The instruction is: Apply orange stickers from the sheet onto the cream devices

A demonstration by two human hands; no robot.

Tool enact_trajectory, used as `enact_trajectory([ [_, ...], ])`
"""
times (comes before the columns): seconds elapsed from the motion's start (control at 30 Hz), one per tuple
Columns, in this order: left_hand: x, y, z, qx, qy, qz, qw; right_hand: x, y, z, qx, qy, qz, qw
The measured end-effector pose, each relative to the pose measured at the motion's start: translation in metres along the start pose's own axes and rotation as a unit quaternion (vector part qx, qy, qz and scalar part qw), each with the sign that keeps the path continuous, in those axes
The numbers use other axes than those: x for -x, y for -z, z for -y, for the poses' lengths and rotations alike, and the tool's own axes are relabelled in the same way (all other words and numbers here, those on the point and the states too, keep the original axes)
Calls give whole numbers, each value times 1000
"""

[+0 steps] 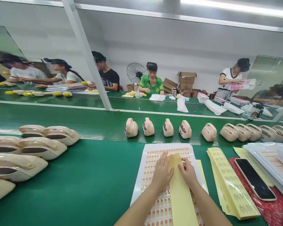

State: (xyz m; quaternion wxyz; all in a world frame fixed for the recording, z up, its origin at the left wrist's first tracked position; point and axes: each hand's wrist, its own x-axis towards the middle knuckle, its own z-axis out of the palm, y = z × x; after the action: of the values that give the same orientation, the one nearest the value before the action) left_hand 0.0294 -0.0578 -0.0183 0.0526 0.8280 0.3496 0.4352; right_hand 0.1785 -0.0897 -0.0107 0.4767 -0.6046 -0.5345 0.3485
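A folded yellow paper strip (pixel 182 194) lies lengthwise over a white sheet of small orange-and-brown stickers (pixel 160 205) on the green work surface. At the strip's upper left edge, my left hand (pixel 161 171) holds it, thumb on top and fingers stretched toward its far end. My right hand (pixel 187 171) pinches the opposite edge, fingers curled. Some of the fingertips' contact with the paper is hidden. Under the sheet's right side peeks another yellow sheet (pixel 202 171).
Beige handled devices (pixel 131 128) line the far edge; more devices (pixel 43 147) sit at left. Printed yellow label strips (pixel 231 179), a phone (pixel 255 179) on red wrap (pixel 279 204) and white sticker sheets (pixel 270 160) lie at right. Several people work across a divider rail (pixel 141 110).
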Motion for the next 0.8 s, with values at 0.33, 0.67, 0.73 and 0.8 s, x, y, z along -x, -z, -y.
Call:
enact_trajectory([
  [0.33, 1, 13, -6, 24, 17, 229, 973, 3, 2, 11, -49, 29, 58, 997],
  [0.67, 0, 19, -6, 10, -63, 16, 998, 5, 3, 19, -239, -49, 68, 967],
  [0.73, -2, 23, -10, -9, -80, 12, 997, 6, 5, 21, -281, -63, 60, 956],
  [0.8, -3, 25, -11, -13, -80, 14, 997, 7, 6, 23, -314, -76, 63, 944],
])
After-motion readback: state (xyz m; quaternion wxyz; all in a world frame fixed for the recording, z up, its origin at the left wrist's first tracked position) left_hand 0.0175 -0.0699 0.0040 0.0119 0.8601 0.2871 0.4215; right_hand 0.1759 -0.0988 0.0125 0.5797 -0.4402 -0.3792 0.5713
